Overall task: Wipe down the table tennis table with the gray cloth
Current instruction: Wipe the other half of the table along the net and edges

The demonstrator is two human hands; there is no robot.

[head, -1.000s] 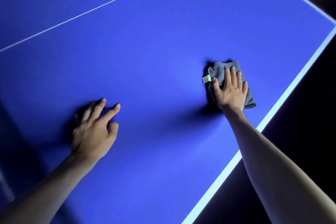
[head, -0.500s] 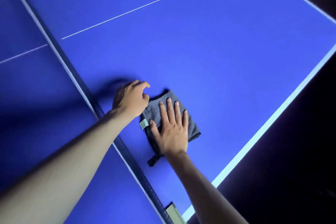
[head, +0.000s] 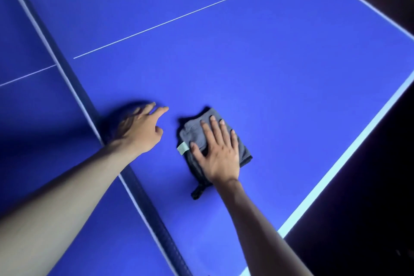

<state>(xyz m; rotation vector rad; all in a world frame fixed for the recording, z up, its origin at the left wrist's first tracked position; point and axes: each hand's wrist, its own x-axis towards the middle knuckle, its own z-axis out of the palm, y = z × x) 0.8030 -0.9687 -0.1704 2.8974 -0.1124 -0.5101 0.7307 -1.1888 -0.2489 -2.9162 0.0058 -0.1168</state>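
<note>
My R hand (head: 220,154) presses flat, fingers straight, on gray cloth (head: 196,133). L hand (head: 140,131) is relaxed, holding nothing, on the table (head: 268,63) just beside the net (head: 145,197).

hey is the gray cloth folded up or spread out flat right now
Folded. The gray cloth is a compact, layered pad barely larger than the right hand pressing flat on it, with stacked edges showing beside its tag.

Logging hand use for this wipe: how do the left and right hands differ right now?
The right hand lies flat on the folded gray cloth, pressing it to the table; the left hand touches no cloth and sits beside the net. The left hand is motion-blurred, the right hand sharper. Both are bare, with fingers extended.
</note>
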